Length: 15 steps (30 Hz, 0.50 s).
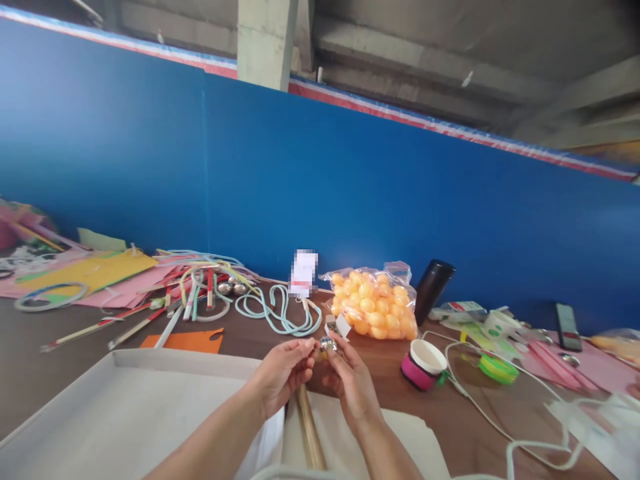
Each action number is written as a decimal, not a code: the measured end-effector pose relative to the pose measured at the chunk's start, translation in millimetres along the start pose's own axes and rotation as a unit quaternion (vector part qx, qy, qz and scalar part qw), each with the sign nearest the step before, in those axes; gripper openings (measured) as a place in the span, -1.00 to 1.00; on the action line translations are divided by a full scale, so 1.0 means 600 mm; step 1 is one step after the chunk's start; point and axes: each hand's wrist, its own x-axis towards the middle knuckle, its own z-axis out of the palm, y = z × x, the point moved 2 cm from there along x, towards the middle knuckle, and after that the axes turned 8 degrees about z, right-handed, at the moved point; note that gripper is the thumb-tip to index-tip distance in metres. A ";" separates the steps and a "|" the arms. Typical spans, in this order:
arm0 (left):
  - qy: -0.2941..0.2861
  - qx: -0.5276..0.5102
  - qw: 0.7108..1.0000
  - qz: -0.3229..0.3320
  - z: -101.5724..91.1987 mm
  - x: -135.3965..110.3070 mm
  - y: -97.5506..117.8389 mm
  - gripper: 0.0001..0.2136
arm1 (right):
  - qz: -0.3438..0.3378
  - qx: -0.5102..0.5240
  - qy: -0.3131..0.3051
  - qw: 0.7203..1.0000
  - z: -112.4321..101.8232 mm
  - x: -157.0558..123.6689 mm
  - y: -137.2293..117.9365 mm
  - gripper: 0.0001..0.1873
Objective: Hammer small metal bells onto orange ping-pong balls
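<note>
Between the thumb and fingers of my right hand (354, 383) is a small shiny silver ball (328, 345), held up above the table. My left hand (286, 375) is closed in a pinch right beside the ball; whatever its fingertips hold is too small to make out. Below both hands a wooden stick (311, 433) lies over a pale sheet (390, 433). A white tray (125, 360) reaches under my left forearm. Just beyond my hands are a small open box (337, 327) and a clear bag of orange balls (373, 303).
Light blue cord (275, 317), several more silver balls (233, 287) and coloured sheets (95, 273) cover the back left. To the right stand a pink-and-white cup (424, 364), a black cylinder (434, 290) and a phone (569, 327). White cable (485, 417) loops across the table. A blue partition (320, 180) closes the back.
</note>
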 end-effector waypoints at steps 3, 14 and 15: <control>0.003 -0.011 1.000 -0.009 0.000 0.000 0.002 -0.85 | 0.017 0.013 -0.010 1.000 0.008 -0.005 -0.003 -0.52; 0.038 0.238 0.968 0.072 -0.005 0.028 0.023 -0.79 | 0.025 0.026 0.085 0.996 -0.016 0.014 0.015 -0.53; 0.041 0.257 0.963 0.074 0.002 0.042 0.025 -0.79 | 0.020 0.031 0.094 0.995 -0.019 0.016 0.015 -0.53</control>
